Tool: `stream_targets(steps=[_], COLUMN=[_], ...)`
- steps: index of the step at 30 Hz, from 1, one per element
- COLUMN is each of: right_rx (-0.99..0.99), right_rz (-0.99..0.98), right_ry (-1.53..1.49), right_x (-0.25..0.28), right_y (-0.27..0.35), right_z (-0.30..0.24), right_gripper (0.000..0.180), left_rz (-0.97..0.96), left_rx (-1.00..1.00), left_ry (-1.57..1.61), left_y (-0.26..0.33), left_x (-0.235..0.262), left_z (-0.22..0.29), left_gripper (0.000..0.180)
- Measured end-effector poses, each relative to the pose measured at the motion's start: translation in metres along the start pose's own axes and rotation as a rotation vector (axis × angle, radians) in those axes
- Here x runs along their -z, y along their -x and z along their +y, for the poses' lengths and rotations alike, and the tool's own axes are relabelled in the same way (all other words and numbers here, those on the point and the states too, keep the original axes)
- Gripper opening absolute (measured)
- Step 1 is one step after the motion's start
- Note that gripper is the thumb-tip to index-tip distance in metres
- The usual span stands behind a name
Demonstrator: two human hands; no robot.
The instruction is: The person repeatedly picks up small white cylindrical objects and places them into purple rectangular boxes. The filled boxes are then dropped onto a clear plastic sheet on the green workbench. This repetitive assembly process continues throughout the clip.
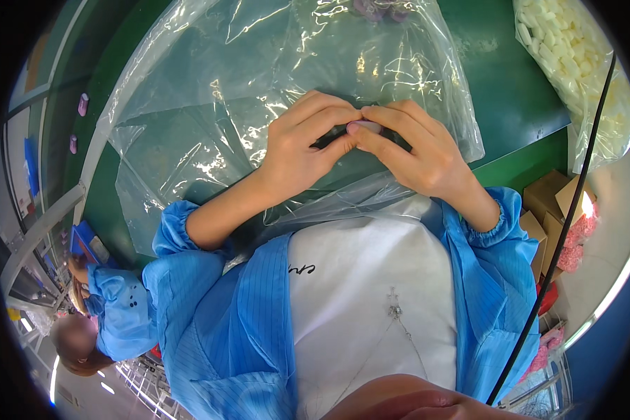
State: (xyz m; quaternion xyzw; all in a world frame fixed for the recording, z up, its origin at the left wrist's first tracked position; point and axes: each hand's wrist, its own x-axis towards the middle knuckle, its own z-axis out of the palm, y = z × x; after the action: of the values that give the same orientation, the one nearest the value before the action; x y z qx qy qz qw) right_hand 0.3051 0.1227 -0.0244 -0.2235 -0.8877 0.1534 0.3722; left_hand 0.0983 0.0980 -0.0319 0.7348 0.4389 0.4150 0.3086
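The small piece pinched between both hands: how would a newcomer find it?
Start at the green table, then the big clear plastic bag spread over it. Above the bag's near edge the left hand and right hand meet; the small piece sits between their fingertips, pale pinkish and rounded, mostly hidden.

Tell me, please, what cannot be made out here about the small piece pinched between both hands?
- Small pale pink piece, head view: mostly hidden by left hand and right hand.
- Dark part beneath: shape unclear.
- Purple items under clear plastic bag: cut off at top edge.
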Motion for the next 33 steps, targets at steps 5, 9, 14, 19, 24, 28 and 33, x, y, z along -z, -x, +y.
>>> stream_targets(steps=[5, 9, 14, 19, 24, 28, 33], right_rx=[-0.043, -0.057, -0.209, -0.732, -0.682, -0.664, -0.661], right_rz=[0.025, 0.167, 0.261, 0.155, 0.029, -0.031, -0.046], right_ry=[-0.038, -0.054, 0.346, 0.651, 0.771, 0.931, 0.920], right_x=[0.009, 0.024, 0.105, 0.141, 0.120, 0.125, 0.122], right_y=[0.002, -0.006, -0.011, 0.030, 0.028, 0.035, 0.029], right_z=[-0.002, -0.011, 0.035, 0.154, 0.178, 0.163, 0.161], right_gripper=[0.033, 0.032, 0.019, 0.015, 0.016, 0.015, 0.018], left_rz=[-0.040, -0.060, 0.349, 0.133, 0.185, 0.458, 0.091], left_rx=[0.031, 0.009, 0.086, 0.377, 0.138, -0.086, -0.117], left_ry=[-0.017, -0.076, -0.600, -0.702, -1.179, -1.311, -0.702], left_y=[-0.002, -0.005, -0.011, -0.020, 0.021, -0.049, -0.068], left_x=[0.003, 0.023, 0.154, 0.352, 0.415, 0.265, 0.092], left_z=[0.004, 0.015, -0.046, -0.180, -0.265, -0.153, -0.055], left_gripper=[0.031, 0.025, 0.044, 0.042, 0.038, 0.028, 0.016])
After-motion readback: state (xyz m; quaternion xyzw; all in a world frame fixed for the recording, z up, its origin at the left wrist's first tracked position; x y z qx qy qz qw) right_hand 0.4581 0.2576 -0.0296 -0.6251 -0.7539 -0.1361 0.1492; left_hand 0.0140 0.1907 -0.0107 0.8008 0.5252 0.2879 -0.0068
